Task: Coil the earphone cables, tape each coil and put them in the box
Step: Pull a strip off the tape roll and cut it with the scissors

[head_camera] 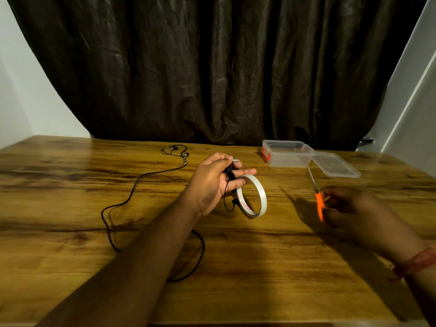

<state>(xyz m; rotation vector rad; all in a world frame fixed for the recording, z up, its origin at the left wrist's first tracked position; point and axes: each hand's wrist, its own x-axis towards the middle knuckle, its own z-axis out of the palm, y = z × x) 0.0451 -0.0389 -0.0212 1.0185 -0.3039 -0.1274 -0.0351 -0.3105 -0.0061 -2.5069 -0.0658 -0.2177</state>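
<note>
My left hand (215, 179) is raised over the middle of the wooden table (70, 244) and grips a small black earphone coil (229, 173), with a short loop and an earbud hanging below. A clear tape roll (256, 195) hangs from the same hand's fingers. My right hand (349, 208) holds orange-handled scissors (317, 197), blades pointing away toward the box. A second black earphone cable (122, 201) lies uncoiled across the left of the table, earbuds at the far end. The clear plastic box (286, 153) stands open at the back right.
The box's clear lid (335, 165) lies flat beside it on the right. A dark curtain (212, 67) hangs behind the table's far edge. A red band is on my right wrist.
</note>
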